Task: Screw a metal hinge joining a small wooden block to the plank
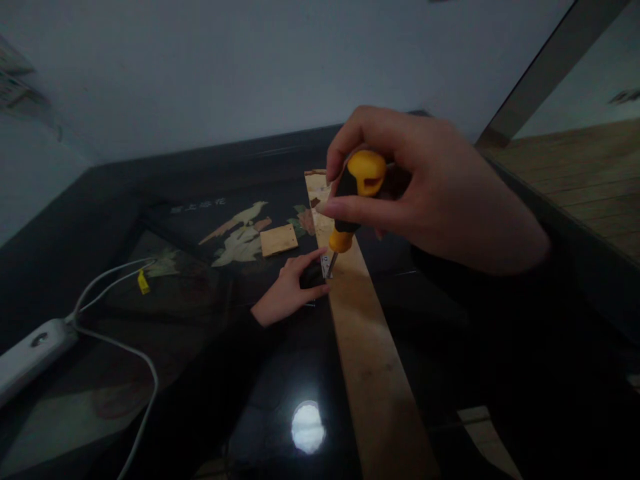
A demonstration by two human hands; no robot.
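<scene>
Nearest the camera, the right hand (425, 170) is held above the board (375, 353), its fingers closed around the handle of a yellow-and-black screwdriver (346, 207). The shaft is directed down and slightly leftward, with its tip at a small metal plate (327, 262) on the board's left edge. The left hand (286, 288) is placed beside that same edge; its thumb and forefinger are parted, one near either end of the plate. Whether the plate is pinched or only steadied cannot be told.

Slippage is judged the chief hazard: should the shaft be tilted or pressed off-centre, the tip could be driven toward the left thumb, or the board scratched. Should the plate be loosely held, it could be shifted out of line.

Left of the board, near the left hand, a thin metal piece, possibly a screw (311, 304), is seen; it could be knocked aside by the wrist. Farther left of the board, a small wooden block (279, 241) is laid flat, and well beyond it a white power strip (37, 357) and cable (147, 360) are found.
</scene>
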